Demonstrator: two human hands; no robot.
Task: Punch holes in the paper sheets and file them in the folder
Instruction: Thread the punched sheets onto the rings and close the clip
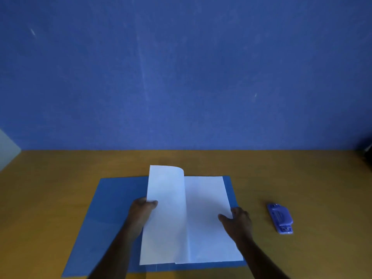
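Note:
An open blue folder (112, 200) lies flat on the wooden table. White paper sheets (207, 218) rest on its right half. My left hand (142, 210) pinches the left edge of the top sheet (167, 198), which is lifted and curled over toward the left. My right hand (237, 220) lies on the right edge of the sheets below, thumb on the paper, fingers curled at the edge. A small blue hole punch (280, 218) sits on the table to the right of the folder, apart from both hands.
A blue wall (181, 67) rises behind the table's far edge. A pale object (7, 150) shows at the far left, a dark one (367, 150) at the far right. Bare wood (312, 178) surrounds the folder.

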